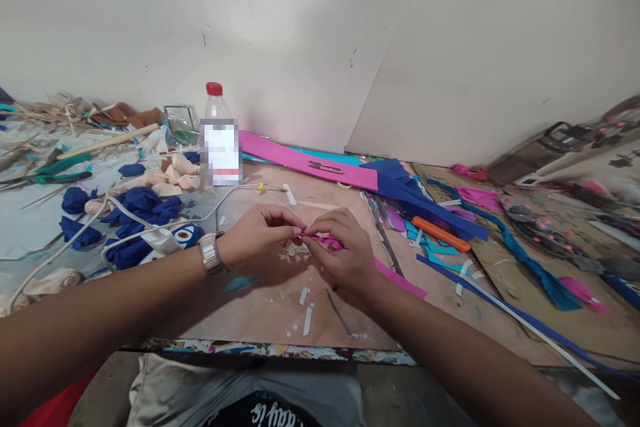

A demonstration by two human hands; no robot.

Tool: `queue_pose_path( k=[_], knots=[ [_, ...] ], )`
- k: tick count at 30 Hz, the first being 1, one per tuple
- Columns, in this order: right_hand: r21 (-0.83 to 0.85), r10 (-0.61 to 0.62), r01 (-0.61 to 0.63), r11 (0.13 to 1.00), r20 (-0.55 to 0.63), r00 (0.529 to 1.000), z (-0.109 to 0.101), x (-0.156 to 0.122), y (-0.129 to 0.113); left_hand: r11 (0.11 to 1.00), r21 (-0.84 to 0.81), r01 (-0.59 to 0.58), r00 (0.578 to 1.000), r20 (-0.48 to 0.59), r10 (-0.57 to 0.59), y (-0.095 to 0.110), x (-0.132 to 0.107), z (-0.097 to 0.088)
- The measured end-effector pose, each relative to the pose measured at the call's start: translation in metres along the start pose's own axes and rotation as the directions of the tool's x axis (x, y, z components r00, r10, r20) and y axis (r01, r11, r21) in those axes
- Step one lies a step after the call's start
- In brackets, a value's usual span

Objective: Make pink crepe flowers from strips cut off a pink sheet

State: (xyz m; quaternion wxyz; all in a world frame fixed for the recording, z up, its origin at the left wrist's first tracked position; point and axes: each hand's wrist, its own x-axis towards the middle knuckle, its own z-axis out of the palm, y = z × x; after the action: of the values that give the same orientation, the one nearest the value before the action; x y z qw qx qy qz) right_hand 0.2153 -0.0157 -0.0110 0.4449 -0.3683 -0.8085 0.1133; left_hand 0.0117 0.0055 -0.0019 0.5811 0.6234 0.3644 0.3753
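Over the middle of the board, a thin pink strip (327, 240) of paper or cloth is gathered and looks twisted between my fingertips. My left hand (263, 233), with a metal watch on the wrist, pinches its left end. The thumb and fingers of my right hand (345, 250) close on the same strip just to the right. A longer pink tail (400, 280) emerges from behind my right hand and lies on the board. Small white paper pieces (307, 320) and a dark thin stick (339, 312) lie below my hands.
Pink sheet material (310, 160) carries small thread snips (325, 167) at the back. Beside it stand a red-capped bottle (216, 107) and a lit phone screen (222, 153). Blue crumpled pieces (143, 203), a white cable (220, 200) and green-handled pliers (60, 172) lie left; an orange cutter (440, 233) lies right.
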Motion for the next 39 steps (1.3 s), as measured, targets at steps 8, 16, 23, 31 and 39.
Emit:
queue_pose_path(
  k=[8,16,23,31,39],
  knots=[
    [0.007,-0.013,0.013,1.0,0.024,1.0,0.0014,-0.0011,-0.0046,0.999,-0.047,0.024,1.0,-0.011,-0.024,-0.0038,0.0007,-0.0004],
    [-0.012,-0.002,0.002,1.0,0.012,1.0,0.0003,-0.001,-0.0045,0.998,-0.061,0.03,0.999,-0.008,-0.031,-0.0019,0.0005,0.001],
    [0.001,0.008,-0.008,1.0,-0.002,1.0,-0.002,0.0009,-0.0018,0.999,0.037,0.012,1.0,0.028,-0.013,-0.0008,0.0007,-0.0028],
    [0.116,0.154,-0.146,0.982,-0.058,0.986,0.0011,0.0004,-0.0025,0.992,0.023,-0.127,0.991,0.044,0.126,-0.0013,-0.0043,0.0023],
    [0.185,0.217,-0.209,0.96,-0.021,0.976,0.0011,-0.0017,-0.0006,0.973,0.125,-0.196,0.981,0.01,0.196,0.0019,-0.0038,0.0015]
  ],
)
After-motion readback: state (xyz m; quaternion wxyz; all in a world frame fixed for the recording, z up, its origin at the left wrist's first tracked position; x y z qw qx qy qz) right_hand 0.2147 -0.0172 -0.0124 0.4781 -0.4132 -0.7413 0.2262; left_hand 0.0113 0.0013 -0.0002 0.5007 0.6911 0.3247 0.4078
